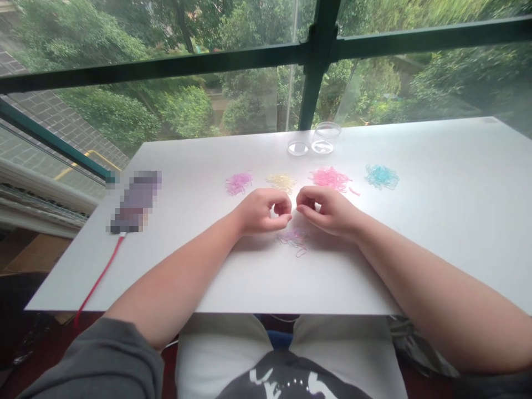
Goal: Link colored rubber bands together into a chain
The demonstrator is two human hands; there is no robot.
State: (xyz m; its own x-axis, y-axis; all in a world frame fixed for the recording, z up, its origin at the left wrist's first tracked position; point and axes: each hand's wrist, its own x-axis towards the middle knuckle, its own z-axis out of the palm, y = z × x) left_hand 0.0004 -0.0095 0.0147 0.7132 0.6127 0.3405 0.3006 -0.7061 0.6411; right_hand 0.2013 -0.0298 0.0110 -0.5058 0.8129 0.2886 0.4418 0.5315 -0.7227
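Observation:
Over the middle of the white table (436, 221), my left hand (262, 211) is closed, thumb and index finger pinched together. Close by on its right, my right hand (332, 211) makes a similar pinch, fingertips almost meeting the left ones. Whatever is between the fingertips is too small to make out. Just below the hands lies a small loose pile of pale purple rubber bands (292, 238). Behind them are a purple rubber band pile (239, 183), a yellow pile (281, 182), a pink pile (330, 178) and a teal pile (381, 176).
Beyond the piles, near the window, stand a clear round lid or dish (298, 148) and a clear round container (323, 146). A blurred-out phone-like object (137, 202) with a red cable (102, 274) lies at the left. A green window frame (313, 72) borders the table's far side.

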